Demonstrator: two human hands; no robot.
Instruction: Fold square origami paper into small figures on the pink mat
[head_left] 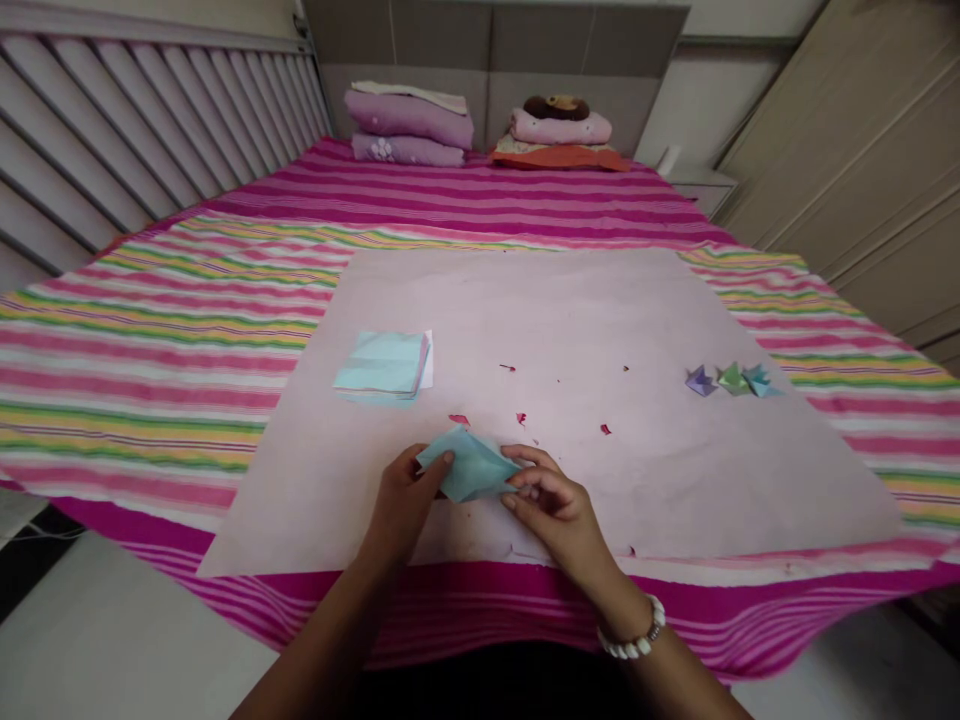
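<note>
Between my two hands is a light-blue sheet of origami paper (471, 468), partly folded, with raised creases. My left hand (409, 490) pinches its left corner, thumb on top. At the right corner, the fingertips of my right hand (553, 500) close on the paper's edge; a white bead bracelet (636, 632) circles that wrist. Ahead and to the left lies a stack of square paper (382, 362), light blue on top. Far to the right stand three small folded paper pieces: a purple one (700, 381), a green one (733, 378) and a blue one (761, 381).
A large pale sheet (600, 300) covers the middle of the bed, with several red scraps such as this one (605, 429) on it. Striped bedding (172, 350) surrounds it. Folded purple blankets (411, 118) and a pink pile (561, 128) sit by the headboard (442, 40).
</note>
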